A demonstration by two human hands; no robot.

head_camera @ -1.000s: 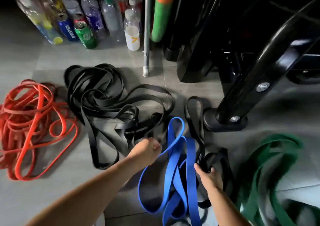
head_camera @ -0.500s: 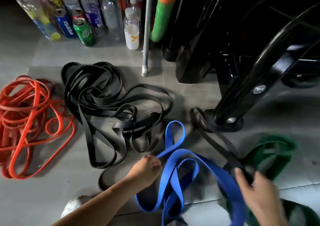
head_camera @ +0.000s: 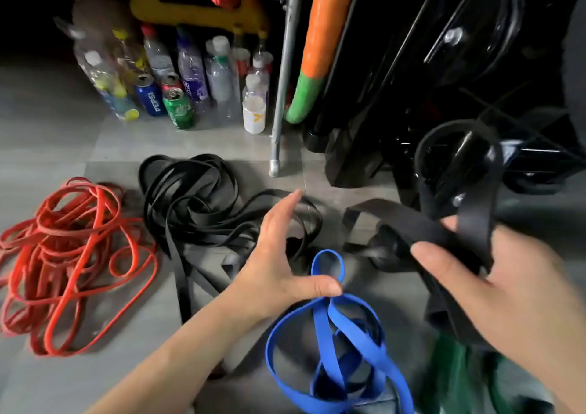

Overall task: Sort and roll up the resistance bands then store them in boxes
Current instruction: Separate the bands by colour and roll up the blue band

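Note:
My right hand (head_camera: 501, 290) grips a wide black band (head_camera: 444, 223) lifted off the floor, thumb over it, with a loop rising toward the machine. Fingers straight and thumb spread, my left hand (head_camera: 279, 261) hovers open over the floor, its thumb just above the blue band (head_camera: 326, 328). The blue band lies looped on the tiles below both hands. A tangle of thin black bands (head_camera: 193, 204) lies left of my left hand. Orange-red bands (head_camera: 63, 255) are piled at the far left. A green band (head_camera: 456, 375) shows at the lower right, partly hidden by my right hand.
Several bottles and cans (head_camera: 177, 87) stand along the back. A metal pole (head_camera: 282, 96) and an orange-green foam bar (head_camera: 317, 42) lean beside them. A black exercise machine (head_camera: 459, 80) fills the right side. No box is in view.
My left hand has let go of the blue band and spread its fingers. My right hand has lifted the wide black band up off the floor, clear of the machine's foot.

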